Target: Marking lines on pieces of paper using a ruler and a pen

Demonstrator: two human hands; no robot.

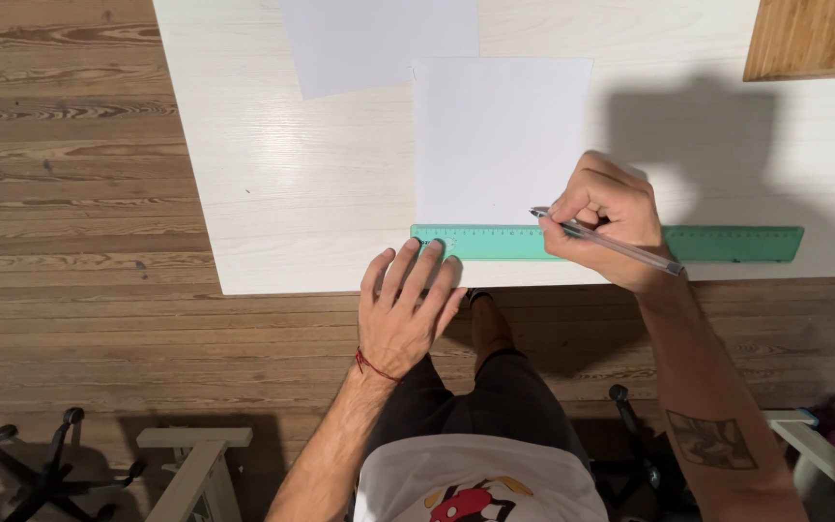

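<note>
The left hand (406, 311) lies flat and open on the long green plastic ruler (495, 243). The right hand (603, 215) grips a clear pen (620, 247) over square white paper (502, 140). All sit on a white wooden table (273, 193).

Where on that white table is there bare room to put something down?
Free: the table left of the two paper sheets, and right of them, below the wooden board. Crowded: the near edge, with ruler, left hand, right hand and pen.

Bright, sharp view; strong shadow falls on the white table (263, 193).
</note>
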